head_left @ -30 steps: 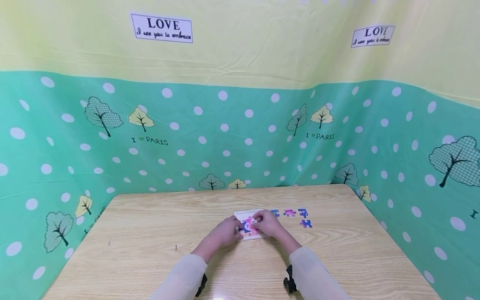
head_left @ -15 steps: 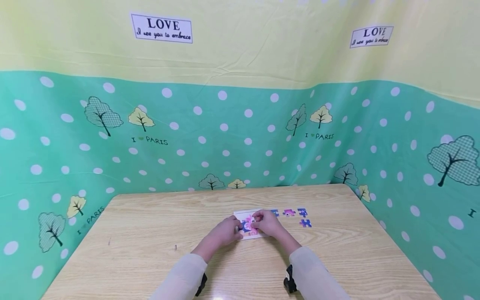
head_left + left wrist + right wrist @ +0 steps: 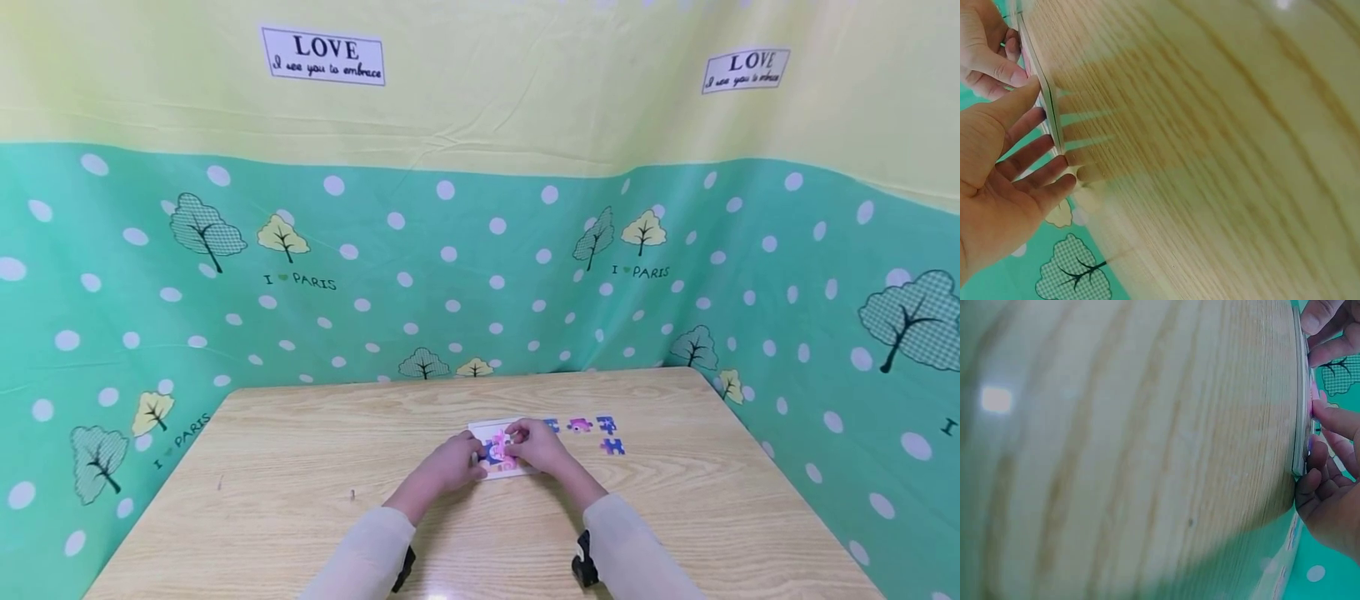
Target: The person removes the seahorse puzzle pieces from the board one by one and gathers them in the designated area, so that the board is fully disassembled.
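A small white puzzle board (image 3: 483, 430) lies flat at the middle of the wooden table (image 3: 300, 450), partly filled with pink and blue pieces. My left hand (image 3: 474, 460) rests straight fingers against the board's left edge; in the left wrist view the left hand (image 3: 1035, 156) touches the thin board (image 3: 1044, 94) edge-on. My right hand (image 3: 516, 438) curls over a pink puzzle piece (image 3: 501, 442) on the board. In the right wrist view the right hand (image 3: 1325, 444) sits at the board's (image 3: 1300, 425) rim, one finger on the pink piece (image 3: 1316, 400).
Several loose pieces lie right of the board: a blue one (image 3: 550, 426), a pink one (image 3: 578, 426), another blue (image 3: 606, 425) and one nearer (image 3: 612, 447). A green dotted cloth wall (image 3: 450, 275) encloses the table on three sides.
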A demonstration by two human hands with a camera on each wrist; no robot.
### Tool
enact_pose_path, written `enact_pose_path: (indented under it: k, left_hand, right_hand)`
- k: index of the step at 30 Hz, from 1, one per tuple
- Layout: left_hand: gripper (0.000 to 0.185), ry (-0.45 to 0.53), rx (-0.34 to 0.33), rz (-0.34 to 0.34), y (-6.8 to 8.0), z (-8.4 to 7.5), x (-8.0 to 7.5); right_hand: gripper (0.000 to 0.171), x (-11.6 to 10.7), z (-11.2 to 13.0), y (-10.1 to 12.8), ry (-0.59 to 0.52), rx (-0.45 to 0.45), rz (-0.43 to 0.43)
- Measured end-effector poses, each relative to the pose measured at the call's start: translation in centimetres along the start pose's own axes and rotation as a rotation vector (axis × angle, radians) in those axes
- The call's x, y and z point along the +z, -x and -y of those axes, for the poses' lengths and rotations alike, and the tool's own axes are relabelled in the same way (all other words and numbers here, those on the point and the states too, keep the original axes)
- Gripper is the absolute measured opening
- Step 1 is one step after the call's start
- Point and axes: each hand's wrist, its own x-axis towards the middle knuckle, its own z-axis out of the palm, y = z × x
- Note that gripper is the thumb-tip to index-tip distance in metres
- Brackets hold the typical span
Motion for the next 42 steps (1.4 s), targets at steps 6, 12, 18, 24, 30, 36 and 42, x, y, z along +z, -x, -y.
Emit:
enact_pose_path:
  k: [6,12,18,24,30,36,42]
  left_hand:
    - [0.028,0.003,0.001,0.0,-0.11,0.1,0.11]
    - [0.028,0.016,-0.016,0.005,-0.25,0.08,0.07]
    - [0.029,0.012,-0.012,0.005,-0.31,0.08,0.14]
    - [0.028,0.018,-0.017,0.007,-0.19,-0.04,-0.04]
    - [0.027,0.017,-0.017,0.007,-0.16,-0.06,-0.11]
    - [0.027,0.016,-0.003,-0.001,-0.17,0.1,-0.1]
    - [0.028,0.027,-0.006,0.002,-0.2,0.18,-0.05]
  right_hand:
    - [0.027,0.0,-0.06,-0.07,0.006,-0.001,-0.006]
    - [0.027,0.06,0.35,0.0,0.026,-0.023,-0.029]
    - [0.026,-0.05,0.67,0.2,0.033,-0.01,-0.034]
    - [0.023,0.02,0.73,0.35,0.052,-0.033,-0.036]
    - [0.022,0.15,0.62,0.39,0.043,-0.046,-0.044]
    - [0.022,0.25,0.62,0.51,0.016,-0.052,-0.048]
    - [0.022,0.28,0.44,0.51,-0.006,-0.075,-0.045]
